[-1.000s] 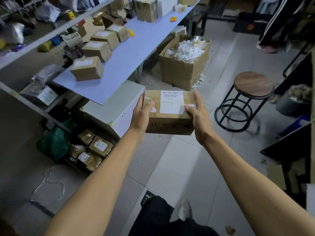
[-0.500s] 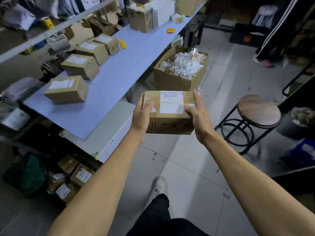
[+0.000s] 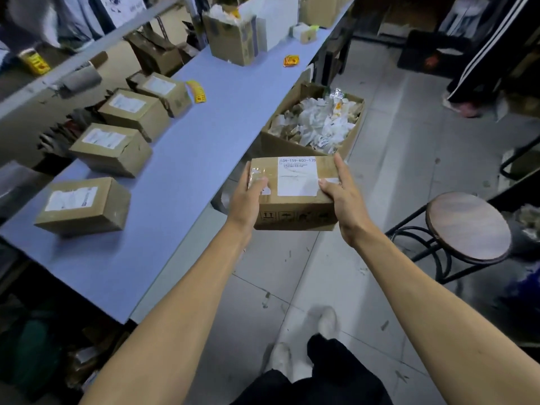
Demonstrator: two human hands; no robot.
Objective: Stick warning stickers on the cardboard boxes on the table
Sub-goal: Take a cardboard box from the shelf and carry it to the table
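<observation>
I carry a brown cardboard box [image 3: 293, 211] with a white shipping label in front of me, above the floor beside the table's right edge. My left hand [image 3: 247, 197] grips its left end and my right hand [image 3: 340, 194] grips its right end, thumbs on top. Several similar labelled boxes [image 3: 83, 204] stand in a row along the left side of the long blue table [image 3: 181, 176]. Yellow warning stickers [image 3: 197, 90] lie on the table beside the far box, and another yellow sticker pad [image 3: 291, 60] lies further back.
An open carton of crumpled white paper scraps [image 3: 317, 124] sits on the floor right of the table. A round wooden stool [image 3: 467, 226] stands at the right. A taller box [image 3: 233, 39] stands at the table's far end. A shelf rail runs along the left.
I have walked forward along the table with the box held the same way; the table, the row of boxes and the stool have come closer and shifted lower in view.
</observation>
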